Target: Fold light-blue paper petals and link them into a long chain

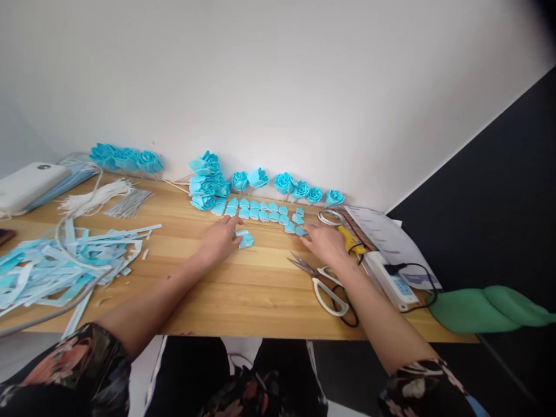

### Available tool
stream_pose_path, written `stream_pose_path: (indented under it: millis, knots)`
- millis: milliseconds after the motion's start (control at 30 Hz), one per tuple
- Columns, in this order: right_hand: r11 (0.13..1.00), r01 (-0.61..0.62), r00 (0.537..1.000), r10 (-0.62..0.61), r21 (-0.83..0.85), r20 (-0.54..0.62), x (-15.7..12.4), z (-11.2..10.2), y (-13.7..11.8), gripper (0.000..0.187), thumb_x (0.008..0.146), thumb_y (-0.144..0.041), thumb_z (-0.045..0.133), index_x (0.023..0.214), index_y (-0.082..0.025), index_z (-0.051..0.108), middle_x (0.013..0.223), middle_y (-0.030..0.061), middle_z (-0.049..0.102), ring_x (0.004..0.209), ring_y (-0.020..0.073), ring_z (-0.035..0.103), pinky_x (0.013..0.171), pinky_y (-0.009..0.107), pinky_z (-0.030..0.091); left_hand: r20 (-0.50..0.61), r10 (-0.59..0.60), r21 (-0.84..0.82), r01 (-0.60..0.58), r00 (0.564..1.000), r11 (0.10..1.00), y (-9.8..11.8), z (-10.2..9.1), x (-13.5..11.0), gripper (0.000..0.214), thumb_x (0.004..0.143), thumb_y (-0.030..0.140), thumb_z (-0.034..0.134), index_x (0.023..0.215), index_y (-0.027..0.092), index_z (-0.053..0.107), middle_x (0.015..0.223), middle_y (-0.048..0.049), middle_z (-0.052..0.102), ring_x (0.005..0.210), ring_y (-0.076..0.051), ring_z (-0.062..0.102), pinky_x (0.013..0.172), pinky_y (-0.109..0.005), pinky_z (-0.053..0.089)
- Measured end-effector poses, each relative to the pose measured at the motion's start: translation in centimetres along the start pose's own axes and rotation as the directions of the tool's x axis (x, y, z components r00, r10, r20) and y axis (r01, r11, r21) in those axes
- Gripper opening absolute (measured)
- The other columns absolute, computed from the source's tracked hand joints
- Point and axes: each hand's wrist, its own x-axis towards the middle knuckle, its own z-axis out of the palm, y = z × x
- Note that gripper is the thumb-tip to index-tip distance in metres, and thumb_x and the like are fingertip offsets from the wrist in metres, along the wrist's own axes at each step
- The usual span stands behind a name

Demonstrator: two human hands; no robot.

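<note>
My left hand (220,238) rests on the wooden table with its fingers apart, the fingertips beside a small pile of light blue petals (245,239). My right hand (325,242) has its fingertips on the edge of a blue petal (300,230) at the near right end of the laid-out petals. Two rows of similar curled petals (254,214) run along the table between and beyond my hands. Below my right wrist lie white-handled scissors (324,289), blades partly spread, with part of a handle hidden by the forearm.
Finished blue flowers (284,183) line the wall, with a stacked bunch (204,185) left of centre. Blue strip offcuts (56,266), wire stems (128,202) and a white device (32,186) are at left. A yellow glue gun (351,240), power strip (393,284) and papers (386,234) are at right.
</note>
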Motion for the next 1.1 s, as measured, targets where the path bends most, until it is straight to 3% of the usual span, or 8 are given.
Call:
stream_pose_path:
  millis: [133, 267, 467, 533, 633, 867, 1000, 1100]
  knots:
    - [0.988, 0.064, 0.998, -0.064, -0.138, 0.008, -0.1, 1.1, -0.4, 0.02, 0.087, -0.023, 0.049, 0.092, -0.015, 0.066, 0.094, 0.014, 0.07, 0.091, 0.0254, 0.063, 0.069, 0.03, 0.042, 0.009, 0.027, 0.007, -0.027, 1.0, 1.0, -0.2, 0.0, 0.0, 0.012, 0.08, 0.023, 0.052, 0.088, 0.018, 0.06, 0.094, -0.0084, 0.06, 0.084, -0.022, 0.057, 0.067, -0.031, 0.04]
    - [0.989, 0.055, 0.998, -0.057, -0.134, -0.008, -0.3, 0.9, 0.2, 0.024, 0.088, -0.021, 0.044, 0.092, -0.015, 0.067, 0.091, 0.0136, 0.07, 0.084, 0.0246, 0.064, 0.063, 0.028, 0.039, 0.019, 0.053, -0.034, -0.053, 0.998, 0.998, -0.4, 0.0, 0.1, 0.015, 0.082, 0.021, 0.05, 0.076, 0.017, 0.063, 0.089, -0.0078, 0.061, 0.08, -0.02, 0.057, 0.067, -0.03, 0.039]
    - [0.979, -0.131, 0.984, 0.148, 0.158, -0.101, -0.3, -1.7, 2.3, 0.02, 0.084, -0.029, 0.049, 0.087, -0.022, 0.068, 0.087, 0.0062, 0.072, 0.078, 0.0211, 0.063, 0.061, 0.028, 0.039, 0.028, 0.054, -0.049, -0.052, 0.998, 0.997, -0.3, -0.2, 0.3, 0.027, 0.087, 0.025, 0.042, 0.074, 0.017, 0.063, 0.087, -0.0082, 0.061, 0.08, -0.02, 0.057, 0.069, -0.03, 0.04]
    - [0.899, -0.142, 0.975, 0.2, 0.415, -0.1, -0.1, -2.4, 2.3, 0.018, 0.08, -0.031, 0.053, 0.085, -0.022, 0.068, 0.082, 0.0038, 0.071, 0.074, 0.0195, 0.063, 0.061, 0.027, 0.04, 0.033, 0.053, -0.053, -0.051, 0.998, 0.997, -0.2, -0.3, 0.3, 0.03, 0.088, 0.027, 0.04, 0.072, 0.017, 0.063, 0.085, -0.0081, 0.061, 0.081, -0.02, 0.057, 0.071, -0.03, 0.04]
    - [0.642, -0.06, 0.988, 0.148, 0.764, -0.048, 0.1, -2.8, 1.1, 0.02, 0.077, -0.035, 0.055, 0.079, -0.018, 0.067, 0.076, 0.0028, 0.07, 0.068, 0.0165, 0.06, 0.061, 0.027, 0.043, 0.039, 0.072, -0.087, -0.068, 0.997, 0.994, -0.2, -0.3, 0.3, 0.031, 0.089, 0.028, 0.04, 0.072, 0.017, 0.064, 0.084, -0.0079, 0.062, 0.083, -0.02, 0.057, 0.073, -0.029, 0.04]
    - [0.15, -0.133, 0.991, 0.01, 0.98, 0.133, 0.6, -2.6, -3.1, 0.022, 0.072, -0.04, 0.065, 0.075, -0.018, 0.066, 0.08, 0.0039, 0.068, 0.069, 0.0131, 0.059, 0.061, 0.024, 0.047, -0.024, 0.048, -0.14, -0.051, 0.999, 0.989, -0.6, 0.6, 0.4, 0.018, 0.083, 0.033, 0.055, 0.078, 0.018, 0.064, 0.082, -0.0039, 0.063, 0.074, -0.017, 0.056, 0.064, -0.027, 0.038]
    - [0.028, -0.227, 0.973, -0.035, 0.974, 0.228, 1.1, -1.8, -4.7, 0.023, 0.07, -0.04, 0.067, 0.075, -0.018, 0.066, 0.08, 0.0038, 0.068, 0.066, 0.0111, 0.058, 0.059, 0.023, 0.047, 0.02, 0.091, -0.096, -0.089, 0.996, 0.991, -0.9, 0.9, 0.6, 0.028, 0.088, 0.033, 0.048, 0.071, 0.017, 0.064, 0.08, -0.0042, 0.063, 0.074, -0.017, 0.056, 0.066, -0.026, 0.038]
    - [0.059, -0.246, 0.964, -0.084, 0.967, 0.25, 1.6, -0.6, -5.0, 0.022, 0.071, -0.038, 0.065, 0.073, -0.017, 0.065, 0.078, 0.0037, 0.068, 0.064, 0.0108, 0.057, 0.059, 0.023, 0.046, 0.025, 0.114, -0.065, -0.113, 0.993, 0.992, -1.0, 0.9, 0.6, 0.034, 0.09, 0.034, 0.043, 0.068, 0.016, 0.063, 0.078, -0.0047, 0.062, 0.073, -0.016, 0.055, 0.066, -0.026, 0.037]
